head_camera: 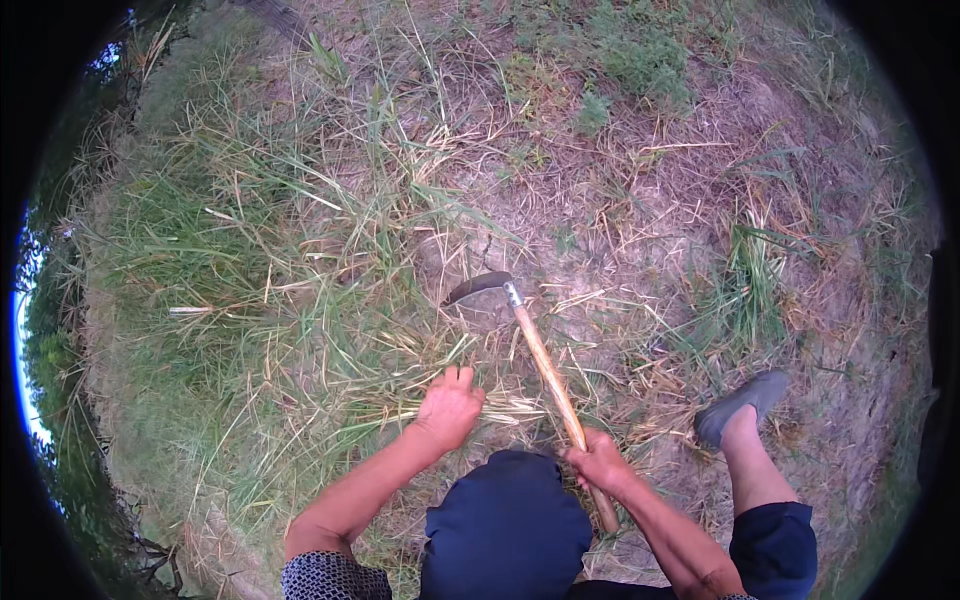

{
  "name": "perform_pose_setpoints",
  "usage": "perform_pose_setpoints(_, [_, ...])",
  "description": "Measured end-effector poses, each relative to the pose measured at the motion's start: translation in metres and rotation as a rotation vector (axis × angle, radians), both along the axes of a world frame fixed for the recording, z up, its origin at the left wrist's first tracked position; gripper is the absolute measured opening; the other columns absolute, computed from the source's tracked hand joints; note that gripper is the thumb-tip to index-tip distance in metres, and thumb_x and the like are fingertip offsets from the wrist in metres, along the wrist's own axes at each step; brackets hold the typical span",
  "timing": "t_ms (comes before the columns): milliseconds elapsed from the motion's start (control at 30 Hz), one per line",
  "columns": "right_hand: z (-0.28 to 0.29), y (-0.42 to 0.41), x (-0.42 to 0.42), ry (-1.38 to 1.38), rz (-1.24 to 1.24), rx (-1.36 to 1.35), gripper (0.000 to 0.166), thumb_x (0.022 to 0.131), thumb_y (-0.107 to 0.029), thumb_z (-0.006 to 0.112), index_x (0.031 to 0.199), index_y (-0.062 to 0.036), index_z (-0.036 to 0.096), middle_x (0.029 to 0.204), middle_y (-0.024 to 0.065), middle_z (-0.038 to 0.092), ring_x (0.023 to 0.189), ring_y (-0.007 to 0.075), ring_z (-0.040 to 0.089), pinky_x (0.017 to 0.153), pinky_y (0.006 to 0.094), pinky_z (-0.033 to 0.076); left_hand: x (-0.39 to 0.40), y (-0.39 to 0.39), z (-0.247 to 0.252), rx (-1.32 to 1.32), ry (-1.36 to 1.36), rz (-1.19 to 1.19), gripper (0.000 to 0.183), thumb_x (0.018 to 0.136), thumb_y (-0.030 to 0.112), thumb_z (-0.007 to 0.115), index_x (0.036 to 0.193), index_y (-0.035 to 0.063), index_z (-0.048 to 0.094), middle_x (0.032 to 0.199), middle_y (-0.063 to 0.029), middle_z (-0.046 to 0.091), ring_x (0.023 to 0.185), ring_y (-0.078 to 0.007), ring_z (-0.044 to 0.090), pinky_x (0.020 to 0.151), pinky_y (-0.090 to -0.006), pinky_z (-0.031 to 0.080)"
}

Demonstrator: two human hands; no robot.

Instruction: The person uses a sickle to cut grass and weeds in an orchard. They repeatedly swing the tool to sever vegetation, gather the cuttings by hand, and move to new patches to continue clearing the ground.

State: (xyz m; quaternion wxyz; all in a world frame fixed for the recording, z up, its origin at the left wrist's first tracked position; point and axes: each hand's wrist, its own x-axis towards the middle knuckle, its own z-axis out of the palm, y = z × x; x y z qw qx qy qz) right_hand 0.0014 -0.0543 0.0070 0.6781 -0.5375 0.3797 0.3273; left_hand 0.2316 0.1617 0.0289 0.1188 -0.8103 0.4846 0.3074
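Observation:
My right hand (602, 463) is wrapped around the lower part of a sickle's wooden handle (551, 371). The handle's butt sticks out below my fist. At the far end, a metal ferrule joins it to the dark curved blade (480, 285), which points left just above the ground. My left hand (450, 409) is closed on a bunch of grass stalks (514, 407), whose pale ends show to the right of my fingers. Green blades trail out of the same bunch to the left. My palm and most of the grip on the stalks are hidden.
Uncut-looking green grass (187, 247) grows thick on the left. A pile of cut grass (754, 289) lies to the right, above my grey shoe (742, 409). Low leafy weeds (637, 56) stand at the top. My dark-clothed knee (506, 517) rises between my arms.

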Motion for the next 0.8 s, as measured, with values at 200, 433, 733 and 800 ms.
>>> perform_pose_setpoints(200, [0.032, -0.009, -0.026, -0.003, 0.027, -0.031, 0.019, 0.101, -0.011, 0.070, 0.110, 0.0006, 0.057, 0.071, 0.0024, 0.059, 0.050, 0.0108, 0.057, 0.042, 0.0298, 0.047, 0.064, -0.031, -0.027, -0.098, -0.267, -0.134, 0.058, 0.081, 0.020, 0.078, 0.135, 0.0019, 0.066, 0.161, -0.0324, 0.044, 0.155, -0.0488, 0.036, 0.127, -0.0607, 0.028])
perform_pose_setpoints(433, [0.016, -0.014, -0.011, -0.080, -0.075, -0.088, 0.020, 0.101, -0.015, 0.069, 0.109, 0.0005, 0.059, 0.073, 0.0032, 0.059, 0.051, 0.0109, 0.055, 0.043, 0.0304, 0.047, 0.126, -0.016, -0.069, 0.425, 0.051, 0.330, 0.075, 0.083, 0.029, 0.081, 0.148, 0.0018, 0.059, 0.140, -0.0230, 0.069, 0.134, -0.0341, 0.066, 0.114, -0.0467, 0.050])
perform_pose_setpoints(733, [0.012, -0.024, 0.052, -0.090, -0.103, 0.044, 0.015, 0.100, -0.013, 0.068, 0.105, -0.0009, 0.060, 0.070, 0.0016, 0.060, 0.052, 0.0105, 0.058, 0.044, 0.0283, 0.048, 0.080, -0.004, -0.058, 0.229, -0.041, 0.312, 0.024, 0.083, 0.015, 0.070, 0.101, 0.0044, 0.082, 0.103, -0.0208, 0.080, 0.097, -0.0372, 0.079, 0.087, -0.0481, 0.063])
perform_pose_setpoints(800, [0.011, -0.039, 0.011, -0.012, 0.210, -0.137, 0.019, 0.099, -0.013, 0.066, 0.110, 0.0011, 0.061, 0.072, 0.0035, 0.062, 0.052, 0.0116, 0.060, 0.044, 0.0286, 0.049, 0.061, 0.013, -0.069, 0.142, -0.075, 0.335, 0.023, 0.083, 0.015, 0.069, 0.100, 0.0044, 0.081, 0.100, -0.0204, 0.080, 0.094, -0.0367, 0.079, 0.084, -0.0484, 0.063])
